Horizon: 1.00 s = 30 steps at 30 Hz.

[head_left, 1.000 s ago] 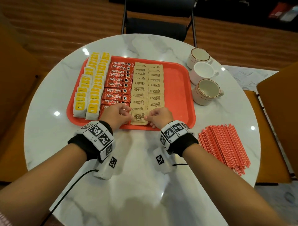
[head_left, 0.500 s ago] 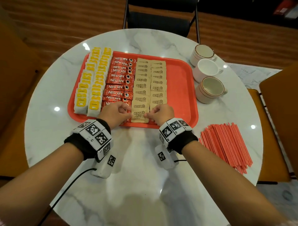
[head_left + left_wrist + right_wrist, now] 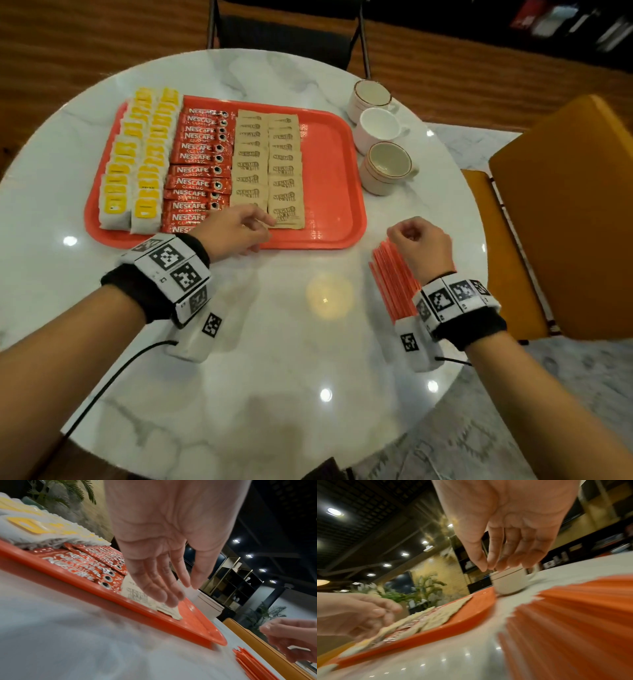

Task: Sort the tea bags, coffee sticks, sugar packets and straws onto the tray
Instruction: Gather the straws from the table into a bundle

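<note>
Right hand moved over straws, cups beside tray

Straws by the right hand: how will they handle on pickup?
The straws look thin and round, so probably light and apt to roll or scatter. They lie loose and fanned beside the tray, so the right hand likely needs to bunch them first.

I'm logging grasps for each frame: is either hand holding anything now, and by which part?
Nothing is held. The left hand lies open over the sugar packets; the right hand hangs empty above the straws.
</note>
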Each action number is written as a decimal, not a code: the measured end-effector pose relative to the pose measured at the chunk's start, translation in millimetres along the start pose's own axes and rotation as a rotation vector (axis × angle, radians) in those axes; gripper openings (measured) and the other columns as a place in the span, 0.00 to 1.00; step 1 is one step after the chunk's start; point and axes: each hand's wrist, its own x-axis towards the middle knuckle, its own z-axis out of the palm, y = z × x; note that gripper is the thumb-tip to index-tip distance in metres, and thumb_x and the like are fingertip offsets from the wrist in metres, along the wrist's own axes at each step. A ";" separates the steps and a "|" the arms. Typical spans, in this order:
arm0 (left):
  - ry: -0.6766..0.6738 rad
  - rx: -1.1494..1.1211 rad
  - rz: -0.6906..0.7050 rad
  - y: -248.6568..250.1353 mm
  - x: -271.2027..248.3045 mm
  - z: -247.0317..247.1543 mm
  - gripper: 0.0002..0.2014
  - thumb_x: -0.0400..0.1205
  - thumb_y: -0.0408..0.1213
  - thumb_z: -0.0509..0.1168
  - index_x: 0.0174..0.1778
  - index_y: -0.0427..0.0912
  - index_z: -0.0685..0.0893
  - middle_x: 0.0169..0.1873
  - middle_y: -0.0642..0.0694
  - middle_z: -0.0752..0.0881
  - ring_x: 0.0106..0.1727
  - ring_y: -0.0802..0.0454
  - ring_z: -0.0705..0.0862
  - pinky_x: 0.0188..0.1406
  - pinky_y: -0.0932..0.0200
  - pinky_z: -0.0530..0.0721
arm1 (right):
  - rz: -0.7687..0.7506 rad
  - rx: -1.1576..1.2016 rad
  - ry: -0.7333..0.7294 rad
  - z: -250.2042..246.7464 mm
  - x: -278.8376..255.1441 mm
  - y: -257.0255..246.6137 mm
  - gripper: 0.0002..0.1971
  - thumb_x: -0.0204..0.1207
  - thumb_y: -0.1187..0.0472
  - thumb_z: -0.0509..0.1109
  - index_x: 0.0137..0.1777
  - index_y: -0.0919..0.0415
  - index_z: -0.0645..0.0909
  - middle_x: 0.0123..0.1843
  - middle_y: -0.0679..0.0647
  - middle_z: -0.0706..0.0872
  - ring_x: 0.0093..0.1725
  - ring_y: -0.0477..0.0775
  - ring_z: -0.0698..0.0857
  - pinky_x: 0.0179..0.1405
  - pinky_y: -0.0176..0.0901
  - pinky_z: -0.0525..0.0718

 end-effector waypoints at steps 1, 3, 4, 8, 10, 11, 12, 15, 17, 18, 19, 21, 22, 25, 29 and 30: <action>-0.036 0.000 -0.002 2.6 -1.4 3.6 0.08 0.81 0.34 0.65 0.54 0.46 0.80 0.39 0.50 0.82 0.37 0.55 0.82 0.35 0.66 0.83 | 0.043 -0.036 0.026 -9.8 3.1 12.6 0.10 0.74 0.57 0.70 0.51 0.62 0.83 0.49 0.57 0.86 0.46 0.50 0.81 0.50 0.35 0.78; -0.098 0.018 0.000 8.5 -4.6 13.4 0.08 0.81 0.34 0.65 0.56 0.46 0.80 0.42 0.47 0.84 0.42 0.51 0.84 0.45 0.56 0.83 | 0.164 -0.141 0.003 -23.1 8.2 38.9 0.23 0.72 0.52 0.71 0.63 0.63 0.78 0.60 0.59 0.83 0.58 0.56 0.81 0.62 0.49 0.78; -0.121 0.027 0.000 11.2 -6.2 17.8 0.08 0.81 0.35 0.65 0.56 0.47 0.79 0.44 0.47 0.84 0.44 0.50 0.84 0.48 0.53 0.83 | 0.230 -0.192 -0.033 -26.4 9.7 49.5 0.29 0.70 0.49 0.72 0.68 0.63 0.74 0.65 0.61 0.80 0.63 0.60 0.79 0.65 0.53 0.77; -0.198 0.029 -0.001 22.0 -13.6 34.7 0.10 0.81 0.38 0.64 0.58 0.47 0.78 0.49 0.47 0.84 0.45 0.53 0.84 0.47 0.57 0.82 | 0.434 -0.283 -0.146 -27.1 8.7 67.9 0.43 0.63 0.36 0.72 0.72 0.63 0.68 0.70 0.64 0.74 0.69 0.65 0.73 0.69 0.59 0.73; -0.206 0.015 0.002 26.9 -17.1 43.1 0.09 0.81 0.37 0.64 0.57 0.47 0.78 0.48 0.47 0.84 0.44 0.53 0.84 0.45 0.60 0.82 | 0.460 -0.309 -0.198 -24.7 10.3 71.3 0.45 0.60 0.34 0.73 0.71 0.63 0.69 0.69 0.63 0.74 0.68 0.65 0.74 0.67 0.60 0.75; -0.202 0.001 0.001 28.5 -18.7 46.2 0.08 0.81 0.36 0.64 0.56 0.46 0.78 0.47 0.47 0.84 0.43 0.53 0.84 0.43 0.61 0.81 | 0.457 -0.323 -0.216 -23.4 10.8 71.0 0.46 0.58 0.34 0.74 0.70 0.63 0.70 0.67 0.63 0.76 0.66 0.65 0.76 0.65 0.59 0.77; -0.199 -0.010 0.000 29.8 -20.5 49.7 0.07 0.81 0.35 0.64 0.55 0.46 0.78 0.46 0.47 0.84 0.42 0.53 0.84 0.42 0.62 0.81 | 0.454 -0.327 -0.230 -23.3 10.4 69.8 0.44 0.57 0.36 0.75 0.68 0.64 0.72 0.65 0.63 0.78 0.64 0.65 0.78 0.63 0.57 0.79; -0.190 -0.016 0.004 31.3 -25.1 56.1 0.06 0.82 0.35 0.64 0.53 0.47 0.79 0.45 0.49 0.84 0.41 0.54 0.84 0.40 0.63 0.81 | 0.417 -0.278 -0.264 -24.6 9.6 67.4 0.29 0.64 0.46 0.77 0.59 0.66 0.79 0.56 0.61 0.85 0.53 0.61 0.85 0.50 0.45 0.82; -0.187 -0.022 0.002 31.1 -27.8 57.5 0.06 0.82 0.35 0.63 0.53 0.47 0.79 0.45 0.49 0.84 0.41 0.55 0.84 0.41 0.63 0.81 | 0.398 -0.265 -0.289 -25.9 8.6 66.7 0.24 0.68 0.51 0.76 0.58 0.67 0.78 0.55 0.61 0.86 0.45 0.58 0.84 0.43 0.43 0.80; -0.187 -0.021 0.002 31.1 -28.8 58.1 0.06 0.82 0.35 0.63 0.53 0.47 0.79 0.45 0.49 0.84 0.41 0.55 0.84 0.41 0.64 0.81 | 0.397 -0.258 -0.288 -25.9 8.6 67.7 0.26 0.68 0.52 0.76 0.60 0.67 0.76 0.56 0.61 0.85 0.45 0.57 0.82 0.43 0.44 0.79; -0.188 -0.018 0.003 31.3 -29.7 58.6 0.06 0.82 0.35 0.63 0.53 0.47 0.79 0.45 0.48 0.85 0.41 0.55 0.84 0.40 0.64 0.81 | 0.398 -0.252 -0.275 -25.3 9.1 68.6 0.29 0.67 0.52 0.77 0.62 0.66 0.73 0.58 0.61 0.83 0.48 0.57 0.82 0.45 0.44 0.80; -0.190 -0.014 0.004 32.0 -31.5 59.4 0.05 0.82 0.36 0.63 0.52 0.49 0.79 0.46 0.48 0.85 0.41 0.55 0.85 0.39 0.64 0.81 | 0.382 -0.301 -0.230 -24.0 10.0 71.4 0.36 0.64 0.48 0.78 0.67 0.64 0.68 0.63 0.62 0.77 0.60 0.61 0.78 0.58 0.50 0.80; -0.191 -0.013 0.004 32.2 -32.3 59.9 0.05 0.82 0.36 0.63 0.51 0.49 0.79 0.46 0.48 0.85 0.41 0.55 0.85 0.39 0.64 0.81 | 0.382 -0.350 -0.214 -24.5 10.2 72.3 0.39 0.62 0.46 0.78 0.68 0.64 0.67 0.65 0.62 0.75 0.65 0.62 0.75 0.63 0.53 0.77; -0.196 -0.004 0.007 33.4 -33.6 62.6 0.05 0.82 0.36 0.62 0.52 0.49 0.79 0.46 0.48 0.85 0.41 0.55 0.84 0.39 0.64 0.81 | 0.402 -0.393 -0.203 -26.8 10.3 73.1 0.43 0.60 0.42 0.78 0.70 0.64 0.66 0.68 0.63 0.70 0.68 0.63 0.72 0.66 0.55 0.75; -0.198 0.006 0.005 34.6 -32.6 67.0 0.06 0.82 0.35 0.63 0.53 0.49 0.80 0.45 0.49 0.85 0.40 0.56 0.84 0.39 0.65 0.80 | 0.384 -0.352 -0.250 -22.2 13.6 72.1 0.35 0.62 0.42 0.76 0.61 0.65 0.75 0.60 0.62 0.79 0.56 0.62 0.81 0.55 0.51 0.82; -0.200 0.007 0.005 35.3 -31.9 68.6 0.06 0.82 0.35 0.63 0.52 0.50 0.80 0.45 0.49 0.85 0.40 0.56 0.84 0.40 0.65 0.80 | 0.371 -0.331 -0.259 -21.1 14.1 72.1 0.29 0.65 0.43 0.75 0.56 0.65 0.77 0.55 0.61 0.81 0.50 0.60 0.83 0.49 0.47 0.83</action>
